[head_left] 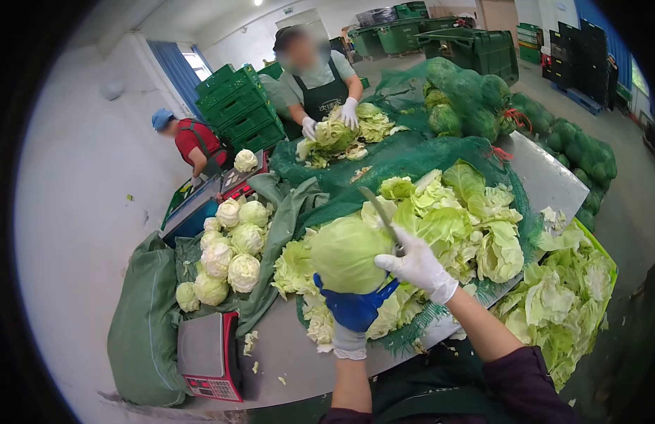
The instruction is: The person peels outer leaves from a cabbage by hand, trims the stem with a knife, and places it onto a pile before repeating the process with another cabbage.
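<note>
My left hand [356, 305], in a blue-coated glove, is closed around the underside of a pale green cabbage [350, 254] and holds it up over the table. In my white-gloved right hand [421, 263] is a knife [381, 215], its curved blade pointing up and away beside the cabbage. The right thumb rests right at the cabbage's side. Loose cabbage leaves [447, 219] lie heaped behind and to the right of my hands, on green netting [320, 219]. Left of the cabbage, several trimmed cabbages [228, 247] are piled on a green sack.
A red scale [207, 350] stands at the front left beside a stuffed green sack [144, 332]. A bin of leaves [561, 304] is at my right. Netted cabbages [469, 99] lie at the back. Across the table a person [324, 85] handles a cabbage; another person [197, 145] works farther left.
</note>
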The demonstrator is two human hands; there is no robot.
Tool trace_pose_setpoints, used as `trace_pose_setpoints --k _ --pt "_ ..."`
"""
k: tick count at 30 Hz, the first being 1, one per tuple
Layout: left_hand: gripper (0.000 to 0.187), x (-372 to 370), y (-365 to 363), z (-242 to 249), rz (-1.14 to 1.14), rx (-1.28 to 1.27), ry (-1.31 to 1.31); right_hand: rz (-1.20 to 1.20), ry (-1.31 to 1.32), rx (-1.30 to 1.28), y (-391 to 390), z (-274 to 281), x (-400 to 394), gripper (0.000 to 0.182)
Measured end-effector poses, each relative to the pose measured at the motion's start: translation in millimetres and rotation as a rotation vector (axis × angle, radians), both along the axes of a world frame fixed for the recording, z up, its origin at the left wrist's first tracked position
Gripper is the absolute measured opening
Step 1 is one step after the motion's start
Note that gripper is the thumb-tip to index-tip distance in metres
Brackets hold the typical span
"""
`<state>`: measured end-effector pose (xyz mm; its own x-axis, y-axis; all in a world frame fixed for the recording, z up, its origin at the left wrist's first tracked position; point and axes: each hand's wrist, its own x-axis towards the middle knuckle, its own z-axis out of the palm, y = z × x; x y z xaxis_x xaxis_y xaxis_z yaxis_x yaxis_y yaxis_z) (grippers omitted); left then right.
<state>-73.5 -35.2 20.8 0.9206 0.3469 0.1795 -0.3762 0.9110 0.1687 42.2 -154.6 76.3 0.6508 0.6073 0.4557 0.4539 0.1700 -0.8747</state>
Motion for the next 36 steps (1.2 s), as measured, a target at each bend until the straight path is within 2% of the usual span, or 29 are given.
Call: trace_pose_setpoints --k 1,2,3,5,8,10,11,12,13,14,15,16,17,19,21,22,24,25,26,27,29,31,33,34,35,36 --pt "0.063 -2.5 12.4 -10.6 0.264 0.763 0.263 0.0 0.002 -0.002 -4.1 5.6 -2.5 0.068" --pt "0.061 -5.1 20.3 -21.3 0.528 1.524 0.528 0.044 0.277 -0.053 -9.5 12.6 -5.2 0.06" --pt "0.061 -6.7 15.6 -11.5 0.529 1.517 0.537 0.091 0.553 -0.108 -13.4 15.3 -7.9 0.055" --pt "0.064 -6.6 5.9 20.9 0.258 0.383 0.095 0.101 0.624 -0.158 -15.6 8.9 -12.0 0.049" --pt "0.064 -6.0 0.3 15.2 0.261 0.393 0.134 0.064 0.759 -0.15 -11.6 -3.5 -8.8 0.046" --pt "0.063 -8.5 -8.1 7.2 0.308 0.412 0.186 -0.126 0.592 -0.131 -11.7 -8.4 -9.4 0.047" --pt "0.063 -8.0 -9.8 3.1 0.424 0.568 0.266 -0.125 0.591 -0.139 -13.6 -9.1 -9.4 0.047" --pt "0.064 -5.4 -9.6 2.0 0.54 0.728 0.339 -0.17 0.343 -0.154 -15.8 -4.8 -7.3 0.048" --pt "0.064 -5.0 -10.0 2.1 0.541 0.725 0.335 -0.216 0.098 -0.167 -18.0 0.6 -6.7 0.051" --pt "0.066 -6.9 -12.5 1.8 0.554 0.684 0.278 -0.148 -0.065 -0.21 -22.3 5.1 -11.7 0.056" --pt "0.068 -9.2 -16.7 2.6 0.563 0.642 0.224 -0.153 -0.06 -0.217 -18.5 1.3 -15.4 0.056" --pt "0.072 -7.5 -24.1 15.9 0.617 0.668 0.386 -0.116 -0.233 -0.179 -13.0 -6.0 -19.5 0.055" --pt "0.072 -7.5 -27.4 20.4 0.61 0.666 0.389 -0.078 -0.408 -0.138 -8.7 -10.7 -22.1 0.055" --pt "0.072 -7.3 -28.8 25.6 0.657 0.675 0.368 -0.07 -0.438 -0.214 -5.4 -15.7 -20.8 0.048" --pt "0.067 -6.1 -24.4 16.9 0.651 0.704 0.343 -0.139 -0.615 -0.19 -3.9 -24.8 -16.2 0.032" --pt "0.064 -4.1 -26.1 17.6 0.649 0.723 0.373 -0.137 -0.612 -0.188 -11.3 -9.6 -22.7 0.032" --pt "0.063 -1.4 -22.9 16.5 0.652 0.745 0.397 0.179 0.459 -0.176 -30.7 21.6 -33.5 0.018" --pt "0.064 0.3 -17.3 11.0 0.555 0.624 0.384 0.182 0.457 -0.176 -36.0 20.4 -28.2 0.018" --pt "0.066 0.9 -12.6 5.4 0.458 0.5 0.371 0.215 0.611 0.023 -46.7 17.4 -19.8 0.018" --pt "0.066 0.8 -8.5 0.2 0.463 0.496 0.373 0.248 0.761 0.223 -55.4 15.2 -12.1 0.018" --pt "0.066 -1.5 -2.0 -6.1 0.244 0.29 0.349 0.212 0.809 0.313 -60.9 9.3 4.6 0.021" --pt "0.066 -2.6 -2.4 -4.4 0.164 0.247 0.301 0.171 0.842 0.41 -57.9 11.4 4.6 0.025" --pt "0.066 -1.1 -6.0 0.0 0.081 0.204 0.254 -0.124 0.412 -0.029 -48.2 11.2 -13.6 0.041" --pt "0.065 -0.1 -9.3 3.6 0.058 0.188 0.211 -0.211 -0.133 -0.196 -40.9 -1.1 -15.1 0.064" --pt "0.064 0.6 -12.9 6.0 0.036 0.171 0.171 -0.213 -0.13 -0.198 -36.7 -10.3 -19.3 0.064" --pt "0.064 2.0 -17.0 7.2 0.034 0.17 0.174 -0.172 -0.238 -0.242 -29.3 -11.0 -26.7 0.073"
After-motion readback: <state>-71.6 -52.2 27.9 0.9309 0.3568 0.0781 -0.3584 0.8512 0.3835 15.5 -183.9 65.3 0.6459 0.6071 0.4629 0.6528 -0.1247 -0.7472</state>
